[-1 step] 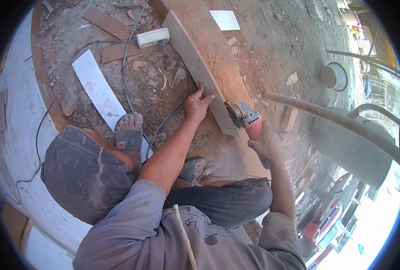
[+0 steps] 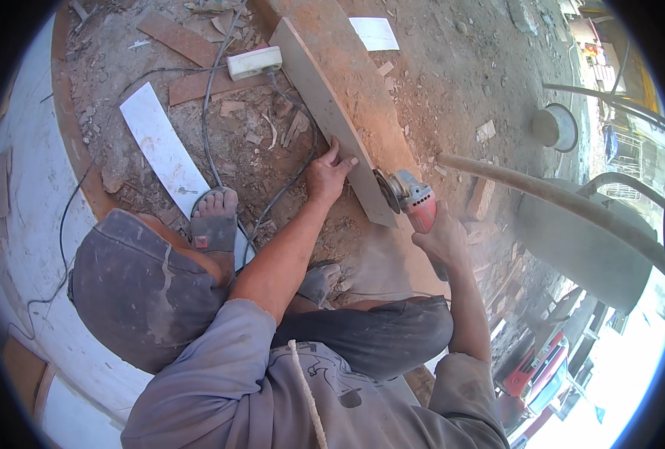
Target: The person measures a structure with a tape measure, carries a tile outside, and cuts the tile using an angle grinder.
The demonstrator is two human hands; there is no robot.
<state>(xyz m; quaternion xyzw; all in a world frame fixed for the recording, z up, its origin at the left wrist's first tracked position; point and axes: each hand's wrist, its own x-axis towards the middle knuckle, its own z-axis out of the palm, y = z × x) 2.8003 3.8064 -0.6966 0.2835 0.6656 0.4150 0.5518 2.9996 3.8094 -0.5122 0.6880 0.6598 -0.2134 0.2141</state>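
A long grey-beige strip (image 2: 334, 112), apparently tile, stands tilted on its edge along a dusty orange plank (image 2: 370, 90). My left hand (image 2: 328, 173) grips its upper edge, with the thumb on the near face and fingers around it. In my right hand (image 2: 446, 238) is a red and silver angle grinder (image 2: 421, 209). Its dark disc (image 2: 386, 191) is at the strip's far-side edge near the lower end; whether it touches cannot be made out. Pale dust hangs just below the strip's lower end.
A white socket block (image 2: 254, 63) with cables lies by the strip's upper end. A white tile offcut (image 2: 165, 146) lies beside my sandalled foot (image 2: 216, 217). To the right are a long wooden handle (image 2: 550, 196), a bucket (image 2: 556, 127) and broken brick pieces.
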